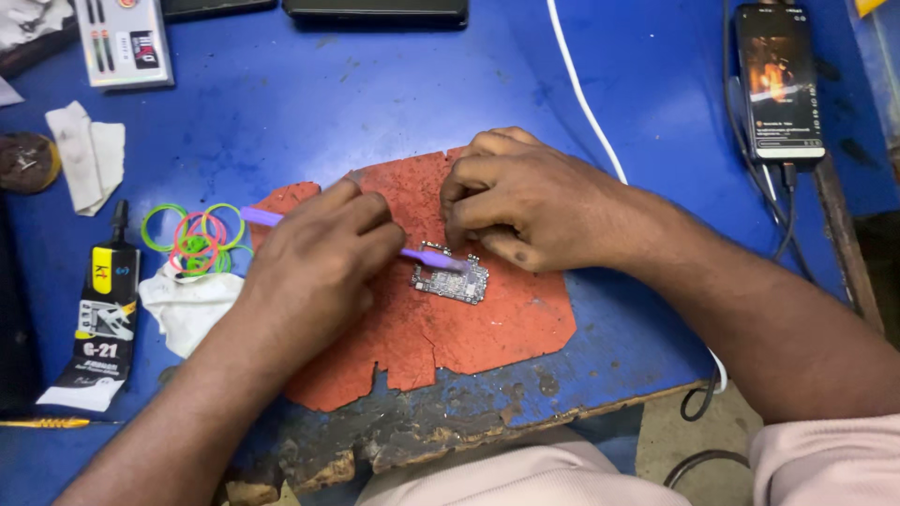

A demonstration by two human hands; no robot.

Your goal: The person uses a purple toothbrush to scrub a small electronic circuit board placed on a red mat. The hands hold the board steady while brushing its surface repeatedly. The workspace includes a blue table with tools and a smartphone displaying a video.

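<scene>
A small circuit board (454,279) lies on a worn red mat (487,328) in the middle of the blue bench. My left hand (319,262) grips a purple brush (261,216), whose head rests on the board's left top edge. My right hand (525,201) is curled with its fingertips pressing at the board's upper edge, steadying it. Part of the brush handle is hidden under my left fingers.
Coloured rubber bands (195,240) and a white cloth (192,305) lie left of the mat, beside a glue tube in its pack (105,309). A phone with a lit screen (780,80) sits far right, cabled. A white cable (586,103) crosses behind. The bench's front edge (422,440) is chipped.
</scene>
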